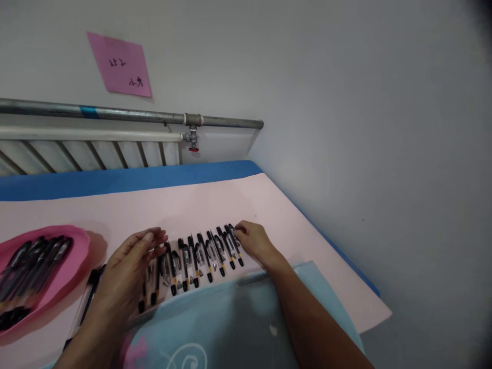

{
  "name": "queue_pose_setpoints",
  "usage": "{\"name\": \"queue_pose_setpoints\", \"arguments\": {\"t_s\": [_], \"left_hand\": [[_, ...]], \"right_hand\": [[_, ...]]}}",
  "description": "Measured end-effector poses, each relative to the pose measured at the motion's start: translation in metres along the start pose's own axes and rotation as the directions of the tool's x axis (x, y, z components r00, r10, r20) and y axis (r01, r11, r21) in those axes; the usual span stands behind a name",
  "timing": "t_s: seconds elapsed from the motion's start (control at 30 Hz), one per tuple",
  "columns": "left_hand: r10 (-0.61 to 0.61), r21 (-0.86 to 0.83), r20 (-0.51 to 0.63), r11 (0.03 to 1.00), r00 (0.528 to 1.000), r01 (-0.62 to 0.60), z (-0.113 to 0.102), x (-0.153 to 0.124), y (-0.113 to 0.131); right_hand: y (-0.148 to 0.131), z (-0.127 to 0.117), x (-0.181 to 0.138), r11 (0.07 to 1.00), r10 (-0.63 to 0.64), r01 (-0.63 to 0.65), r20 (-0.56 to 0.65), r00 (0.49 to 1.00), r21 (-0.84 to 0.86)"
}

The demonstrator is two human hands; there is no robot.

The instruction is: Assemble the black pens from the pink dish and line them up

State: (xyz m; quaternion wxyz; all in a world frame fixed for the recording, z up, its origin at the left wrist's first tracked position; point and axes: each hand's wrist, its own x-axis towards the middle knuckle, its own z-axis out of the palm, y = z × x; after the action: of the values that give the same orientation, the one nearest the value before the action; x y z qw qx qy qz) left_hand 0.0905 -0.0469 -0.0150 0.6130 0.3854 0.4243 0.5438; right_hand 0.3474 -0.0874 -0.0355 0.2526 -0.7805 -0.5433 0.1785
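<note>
A row of pen parts [197, 260] lies across the pink table cover: slim refills with black ends and yellow bands, black caps with clips, and small silver cone tips between them. My left hand [132, 253] hovers over the row's left end, fingers stretched and slightly curled, with nothing visible in them. At the far right end, my right hand [251, 237] has its fingertips pressed together beside the black top of the last pen part [234, 241]. What those fingertips hold, if anything, is hidden. Behind my left wrist lie more pen pieces [89, 297], partly covered.
A pink tray [82, 251] with several black pens stands at the left. Light blue fabric with a white swirl [230, 323] covers the near edge. Beyond the pink cover [215, 197] are a blue table edge [154, 177], radiator and pipe [226, 122]; a wall rises at the right.
</note>
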Motion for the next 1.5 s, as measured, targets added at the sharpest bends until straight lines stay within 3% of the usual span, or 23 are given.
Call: {"name": "queue_pose_setpoints", "arguments": {"t_s": [0.2, 0.3, 0.37, 0.43, 0.5, 0.53, 0.6, 0.7, 0.9, 1.2, 1.5], "left_hand": [[-0.019, 0.049, -0.072, 0.999, 0.997, 0.023, -0.008, 0.01, 0.005], [0.042, 0.255, -0.11, 0.967, 0.993, -0.012, -0.021, 0.017, 0.017], [0.158, 0.442, -0.113, 0.892, 0.981, -0.093, -0.038, 0.026, 0.029], [0.329, 0.754, -0.165, 0.649, 0.93, -0.096, -0.062, 0.035, 0.043], [0.414, 0.947, -0.23, 0.303, 0.881, 0.105, -0.086, 0.041, 0.056], [0.43, 0.958, -0.274, 0.204, 0.86, 0.203, -0.097, 0.044, 0.06], [0.439, 0.931, -0.36, 0.117, 0.823, 0.345, -0.114, 0.047, 0.064], [0.412, 0.887, -0.444, 0.076, 0.796, 0.456, -0.128, 0.053, 0.061], [0.329, 0.857, -0.492, 0.02, 0.806, 0.515, -0.14, 0.062, 0.055], [0.369, 0.88, -0.434, -0.025, 0.822, 0.475, -0.15, 0.065, 0.054], [0.319, 0.908, -0.393, -0.012, 0.863, 0.418, -0.14, 0.058, 0.056]], "right_hand": [[-0.005, -0.004, -0.003, 0.999, -0.007, 0.006, -0.025, 1.0, -0.04], [-0.012, -0.011, -0.007, 1.0, -0.026, 0.025, -0.054, 0.998, -0.009], [-0.013, -0.014, -0.007, 0.999, -0.039, 0.04, -0.096, 0.995, 0.004], [-0.013, -0.014, -0.006, 0.999, -0.051, 0.053, -0.144, 0.988, 0.012], [-0.013, -0.012, -0.006, 0.998, -0.061, 0.065, -0.131, 0.989, 0.023], [-0.013, -0.011, -0.007, 0.997, -0.069, 0.072, -0.117, 0.991, 0.027], [-0.014, -0.009, -0.009, 0.996, -0.082, 0.085, -0.085, 0.993, 0.027], [-0.014, -0.009, -0.01, 0.996, -0.081, 0.082, -0.057, 0.995, 0.02], [-0.014, -0.01, -0.011, 0.993, -0.115, 0.116, -0.039, 0.993, 0.019], [-0.012, -0.008, -0.01, 0.988, -0.152, 0.152, 0.004, 0.988, -0.031], [-0.018, -0.009, -0.013, 0.982, -0.187, 0.187, 0.007, 0.982, -0.006]]}}
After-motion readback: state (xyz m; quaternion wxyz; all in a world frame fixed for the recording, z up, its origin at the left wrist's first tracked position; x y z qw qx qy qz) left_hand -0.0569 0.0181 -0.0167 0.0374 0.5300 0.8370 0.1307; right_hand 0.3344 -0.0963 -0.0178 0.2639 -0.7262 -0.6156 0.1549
